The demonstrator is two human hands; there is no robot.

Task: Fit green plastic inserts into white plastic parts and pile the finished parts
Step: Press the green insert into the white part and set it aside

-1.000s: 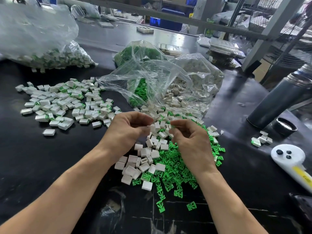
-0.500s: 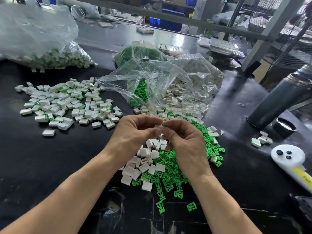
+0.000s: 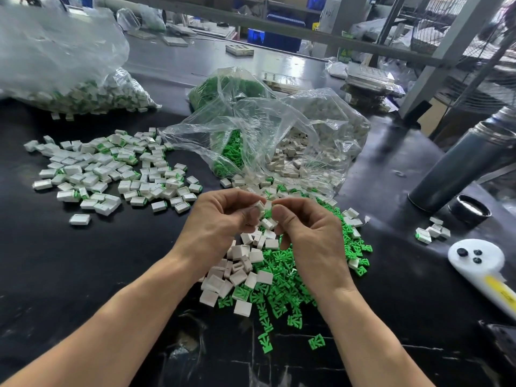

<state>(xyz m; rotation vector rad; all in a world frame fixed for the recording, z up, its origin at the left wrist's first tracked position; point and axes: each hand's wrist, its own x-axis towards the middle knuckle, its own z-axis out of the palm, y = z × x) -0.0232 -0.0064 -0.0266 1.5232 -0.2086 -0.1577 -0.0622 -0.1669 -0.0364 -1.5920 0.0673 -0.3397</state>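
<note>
left hand [image 3: 223,216] pinches a white part [image 3: 259,205]; right hand [image 3: 303,227] pinches something hidden, likely an insert; align squarely before pressing home.

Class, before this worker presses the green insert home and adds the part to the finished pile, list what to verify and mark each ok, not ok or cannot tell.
1. White part pinched by left hand: ok.
2. Green insert at right hand fingertips: ok, only partly visible.
3. Insert lined up with the part's opening: cannot tell, fingers hide it.
4. Insert fully seated: cannot tell.
5. Finished pile to the left, path to it unobstructed: ok.
6. Loose inserts and white parts under the hands for the next piece: ok.
</note>
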